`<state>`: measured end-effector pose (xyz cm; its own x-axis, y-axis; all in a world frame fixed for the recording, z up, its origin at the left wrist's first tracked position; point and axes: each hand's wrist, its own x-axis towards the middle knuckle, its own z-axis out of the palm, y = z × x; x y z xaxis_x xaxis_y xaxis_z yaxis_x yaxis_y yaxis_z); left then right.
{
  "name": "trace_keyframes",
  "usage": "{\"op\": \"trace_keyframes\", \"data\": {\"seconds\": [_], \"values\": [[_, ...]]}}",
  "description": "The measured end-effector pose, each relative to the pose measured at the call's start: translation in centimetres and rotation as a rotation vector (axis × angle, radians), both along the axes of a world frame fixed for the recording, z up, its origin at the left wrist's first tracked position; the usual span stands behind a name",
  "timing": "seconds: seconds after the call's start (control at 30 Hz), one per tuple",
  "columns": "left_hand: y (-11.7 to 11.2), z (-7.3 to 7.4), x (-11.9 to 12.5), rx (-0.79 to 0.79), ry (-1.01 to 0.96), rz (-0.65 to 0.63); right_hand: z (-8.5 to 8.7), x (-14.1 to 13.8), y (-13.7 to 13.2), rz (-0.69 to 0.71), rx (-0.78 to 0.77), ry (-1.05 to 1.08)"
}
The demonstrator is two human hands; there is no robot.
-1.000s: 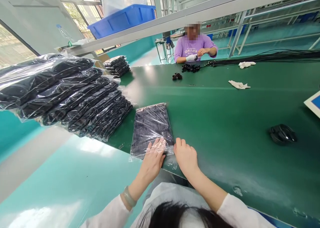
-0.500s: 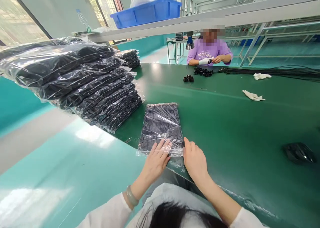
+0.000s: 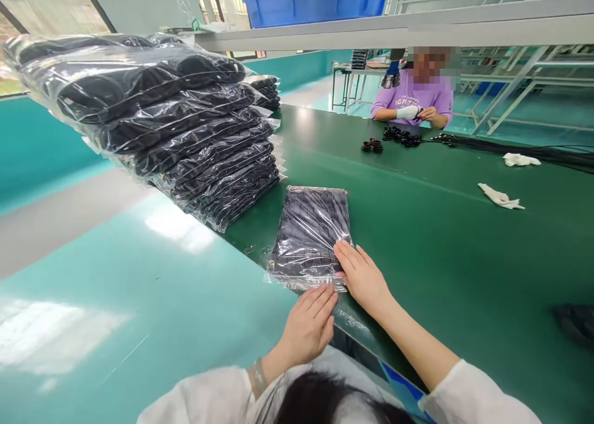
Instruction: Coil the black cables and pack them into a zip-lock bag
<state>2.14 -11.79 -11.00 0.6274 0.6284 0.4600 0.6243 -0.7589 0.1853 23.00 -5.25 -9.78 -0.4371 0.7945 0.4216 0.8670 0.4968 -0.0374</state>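
Observation:
A clear plastic bag of black cables (image 3: 310, 233) lies flat on the green table (image 3: 417, 226) near its front edge. My right hand (image 3: 362, 277) lies flat with fingers stretched out on the bag's near right corner. My left hand (image 3: 310, 325) is at the bag's near edge, fingers extended and close together, touching the plastic flap. Neither hand grips anything.
A tall leaning stack of the same bagged cables (image 3: 185, 127) stands to the left. Across the table a person in a purple shirt (image 3: 413, 96) works beside black rings (image 3: 399, 136) and long black cables (image 3: 520, 150). White cloths (image 3: 500, 196) lie at right. A blue bin (image 3: 320, 0) sits on the shelf.
The view has swung left. My left hand has slid back from on top of the bag to its near edge, and my right hand has moved onto the bag's corner.

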Motion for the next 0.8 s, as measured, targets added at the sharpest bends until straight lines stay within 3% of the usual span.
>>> {"op": "trace_keyframes", "data": {"seconds": [0.17, 0.27, 0.37, 0.5, 0.63, 0.7, 0.8], "values": [[-0.3, 0.1, 0.6, -0.012, -0.037, 0.021, 1.5, -1.6, -1.2, -0.065, 0.014, -0.022], [-0.6, -0.1, 1.2, -0.033, -0.087, 0.052, 2.5, -3.0, -0.4, 0.015, -0.002, -0.062], [-0.7, -0.4, 1.6, -0.032, -0.120, 0.068, 2.1, -3.8, 0.7, 0.121, 0.010, -0.090], [-0.7, -0.4, 1.9, -0.031, -0.143, 0.072, 1.2, -4.1, 0.9, 0.059, 0.034, -0.035], [-1.3, -0.5, 1.3, -0.110, -0.341, 0.037, 2.3, -5.1, -0.1, 0.029, -0.006, -0.030], [-1.6, -1.0, 0.3, -0.128, -0.561, 0.203, 3.1, -6.1, -0.3, 0.040, -0.004, -0.027], [-1.4, -1.8, -1.6, -0.151, -0.861, 0.701, 3.6, -8.0, -0.1, 0.087, -0.006, -0.034]]}}
